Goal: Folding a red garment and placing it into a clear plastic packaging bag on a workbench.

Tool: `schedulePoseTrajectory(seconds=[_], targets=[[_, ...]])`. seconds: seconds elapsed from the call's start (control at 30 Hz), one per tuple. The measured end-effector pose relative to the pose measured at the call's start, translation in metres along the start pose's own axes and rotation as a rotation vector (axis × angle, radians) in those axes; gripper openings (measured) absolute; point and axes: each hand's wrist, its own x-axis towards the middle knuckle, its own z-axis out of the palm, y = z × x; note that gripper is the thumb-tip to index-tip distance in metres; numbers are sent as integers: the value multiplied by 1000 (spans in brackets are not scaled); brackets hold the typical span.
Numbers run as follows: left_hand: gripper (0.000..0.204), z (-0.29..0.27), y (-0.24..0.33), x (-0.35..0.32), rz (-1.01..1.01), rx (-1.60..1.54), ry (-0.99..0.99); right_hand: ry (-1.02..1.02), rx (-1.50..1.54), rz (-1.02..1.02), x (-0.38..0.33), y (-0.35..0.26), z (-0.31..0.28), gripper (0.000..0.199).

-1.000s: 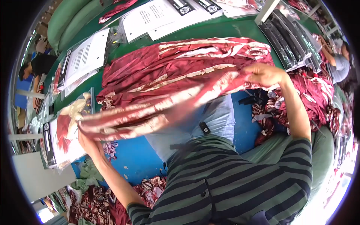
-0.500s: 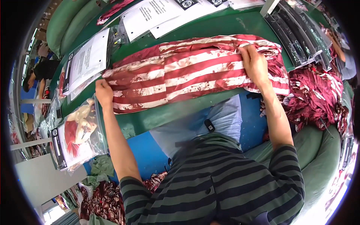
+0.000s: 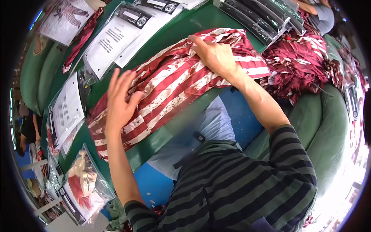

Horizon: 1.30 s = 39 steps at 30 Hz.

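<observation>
A folded length of red-and-white striped cloth (image 3: 174, 89) with dark splatter marks lies across the green table (image 3: 158, 127), rumpled toward its far right end. My left hand (image 3: 120, 102) is over the left part of the cloth, open, its fingers spread and pointing away from me. Over on the far right portion, my right hand (image 3: 216, 58) bends its fingers into the fabric near the far edge and grips it. The right fingertips are partly hidden by folds.
Clear bags with printed white sheets (image 3: 112, 42) lie at the back and left. A bag with a costume picture (image 3: 83, 185) sits near left. Black packages (image 3: 251, 19) are stacked at the back right, beside a heap of dark red cloth (image 3: 295, 63). Another person (image 3: 322, 17) is at far right.
My view has turned right. My left hand has let go of the cloth's left end and spread open over it. My right hand has shifted to the far edge, and the cloth has bunched up there.
</observation>
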Motion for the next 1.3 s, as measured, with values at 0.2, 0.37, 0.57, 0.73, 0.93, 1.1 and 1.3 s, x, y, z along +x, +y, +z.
schedulePoseTrajectory(seconds=[0.2, 0.37, 0.57, 0.73, 0.93, 1.1, 1.3], targets=[[31, 63, -64, -45, -175, -225, -17, -60, -51, -172, 46, 10, 23, 26], [25, 62, -44, -63, -320, -174, 82, -46, -20, -70, 13, 12, 49, 24], [21, 40, -40, -111, -407, -53, 148, 443, -98, 258, -30, 31, -17, 29], [20, 25, -35, -127, -454, -63, 168, 237, 174, 590, -55, 63, 17, 30], [15, 22, -39, -144, -433, -58, 255, 241, 178, 479, 37, 90, 19, 35], [13, 27, -31, -141, -426, -31, 288, 168, -116, 188, 26, 113, 50, 18], [45, -3, 8, -71, -254, -52, 236, 318, 373, -240, 39, -18, -1, 28]])
